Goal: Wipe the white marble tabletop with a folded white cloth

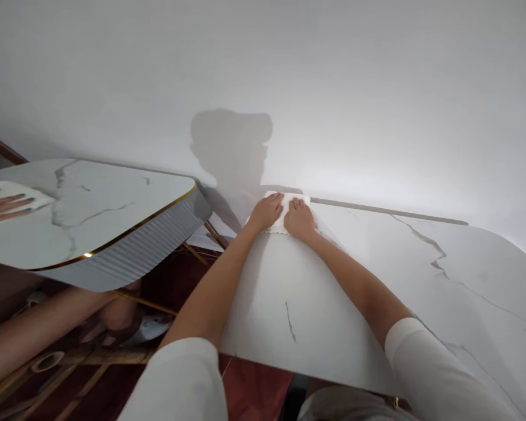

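White cloth (pixel 277 225) lies on the marbled tabletop (pixel 263 292), at the tabletop's far left corner. The left hand (pixel 266 213) and right hand (pixel 300 218) rest on it side by side, palms down, fingers toward the tabletop's far edge, pinning the cloth rather than clutching it; at this size I cannot tell whether any fingertip curls under a fold. To wipe well here, I judge, both palms should press evenly, keeping the cloth flat so its scalloped near edge does not bunch. Overlapping strokes toward the tabletop's near edge would suit, with lighter pressure beside the wall (pixel 377 140) behind the tabletop.
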The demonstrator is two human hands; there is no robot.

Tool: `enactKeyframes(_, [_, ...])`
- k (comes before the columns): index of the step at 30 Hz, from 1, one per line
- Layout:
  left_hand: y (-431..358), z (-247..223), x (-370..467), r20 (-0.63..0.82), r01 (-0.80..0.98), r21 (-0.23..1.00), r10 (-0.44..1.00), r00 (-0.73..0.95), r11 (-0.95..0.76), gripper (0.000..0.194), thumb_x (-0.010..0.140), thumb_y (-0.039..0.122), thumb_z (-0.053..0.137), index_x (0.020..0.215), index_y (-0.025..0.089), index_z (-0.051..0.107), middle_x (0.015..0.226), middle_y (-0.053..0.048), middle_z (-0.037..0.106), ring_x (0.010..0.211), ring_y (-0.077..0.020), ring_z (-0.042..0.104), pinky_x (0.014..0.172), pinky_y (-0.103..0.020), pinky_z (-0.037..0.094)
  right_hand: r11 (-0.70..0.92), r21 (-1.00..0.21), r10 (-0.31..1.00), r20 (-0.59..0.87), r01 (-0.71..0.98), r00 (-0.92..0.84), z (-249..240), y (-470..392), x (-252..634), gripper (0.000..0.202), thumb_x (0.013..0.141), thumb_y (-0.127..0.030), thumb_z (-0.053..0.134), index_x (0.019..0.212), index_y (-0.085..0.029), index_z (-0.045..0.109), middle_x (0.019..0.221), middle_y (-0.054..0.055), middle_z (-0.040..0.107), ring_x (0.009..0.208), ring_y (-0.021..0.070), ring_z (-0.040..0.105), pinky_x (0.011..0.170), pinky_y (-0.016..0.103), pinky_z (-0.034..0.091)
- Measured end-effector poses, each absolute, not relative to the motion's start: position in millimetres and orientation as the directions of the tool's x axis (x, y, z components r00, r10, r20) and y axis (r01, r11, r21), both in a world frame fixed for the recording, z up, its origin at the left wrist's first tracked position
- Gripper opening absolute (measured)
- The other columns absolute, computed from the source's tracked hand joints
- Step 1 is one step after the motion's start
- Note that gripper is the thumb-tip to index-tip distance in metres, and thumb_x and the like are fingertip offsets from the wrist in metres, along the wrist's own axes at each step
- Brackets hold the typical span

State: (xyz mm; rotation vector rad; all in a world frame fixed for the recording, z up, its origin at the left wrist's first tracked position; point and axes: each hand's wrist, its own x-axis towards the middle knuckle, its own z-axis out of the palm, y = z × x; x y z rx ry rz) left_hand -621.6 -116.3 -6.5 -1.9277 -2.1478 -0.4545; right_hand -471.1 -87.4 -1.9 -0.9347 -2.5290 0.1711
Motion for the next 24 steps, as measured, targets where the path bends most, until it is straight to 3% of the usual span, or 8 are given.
enactKeyframes(6, [-72, -1, -621, 0.359, 0.988, 0.143, 0.928, -0.101, 0.052, 0.046, 0.091, 0.024, 0.029, 0.129, 0.011, 0.052, 0.135, -0.011, 0.055, 0.124, -0.0213, 0.051, 0.106, -0.036, 0.039, 0.687, -0.240, 0.720, 0.349, 0.686, -0.600, -3, -53, -477, 0.051, 0.094, -0.022, 0.033, 0.140, 0.000, 0.041, 0.146, 0.018, 0.041, 0.136, 0.0289, 0.033, 0.111, 0.040, 0.026])
enactKeyframes(15, [-144, -14, -626, 0.372, 0.993, 0.026, 0.923, 0.099, -0.117, 0.058, 0.094, 0.035, 0.018, 0.138, 0.004, 0.039, 0.145, -0.017, 0.043, 0.137, -0.0222, 0.036, 0.114, -0.039, 0.027, 0.777, -0.084, 0.612, 0.333, 0.624, -0.717, 0, -120, -465, 0.053, 0.090, -0.016, 0.036, 0.135, 0.013, 0.039, 0.145, 0.028, 0.036, 0.138, 0.0355, 0.029, 0.112, 0.047, 0.026])
enactKeyframes(19, [-214, -23, -627, 0.409, 0.989, 0.020, 0.904, 0.125, -0.146, 0.059, 0.096, 0.039, 0.016, 0.142, 0.008, 0.036, 0.146, -0.015, 0.042, 0.137, -0.0223, 0.036, 0.115, -0.040, 0.028, 0.867, -0.006, 0.464, 0.378, 0.499, -0.802, 0, -182, -457, 0.052, 0.090, -0.016, 0.040, 0.133, 0.013, 0.042, 0.143, 0.031, 0.035, 0.136, 0.0351, 0.034, 0.111, 0.049, 0.028])
enactKeyframes(24, [-305, -23, -613, 0.420, 0.987, -0.012, 0.895, 0.152, -0.162, 0.056, 0.096, 0.036, 0.025, 0.150, 0.027, 0.019, 0.151, -0.003, 0.037, 0.135, -0.0228, 0.040, 0.112, -0.040, 0.033, 0.909, 0.082, 0.366, 0.313, 0.409, -0.877, 10, -260, -436, 0.055, 0.089, -0.023, 0.043, 0.130, 0.013, 0.045, 0.135, 0.037, 0.042, 0.125, 0.0409, 0.047, 0.098, 0.058, 0.042])
